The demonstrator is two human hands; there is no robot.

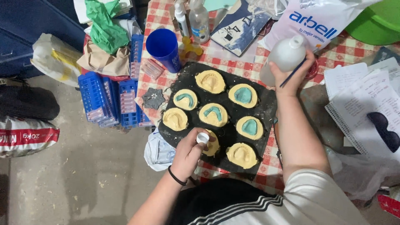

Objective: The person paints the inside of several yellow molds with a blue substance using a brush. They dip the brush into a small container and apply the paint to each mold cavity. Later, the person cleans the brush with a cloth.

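Two hands | left hand [188, 154] fingers pinching white cap [203, 137] | right hand [291, 75] fingers wrapped round translucent bottle [283, 58]

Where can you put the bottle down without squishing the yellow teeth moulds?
Bare checked cloth lies between the dark board and the book. The board is crowded with moulds; papers fill the right.

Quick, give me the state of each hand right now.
Left hand: closed on a small white cap, above the black tray.
Right hand: closed around a white plastic bottle and a thin blue brush.
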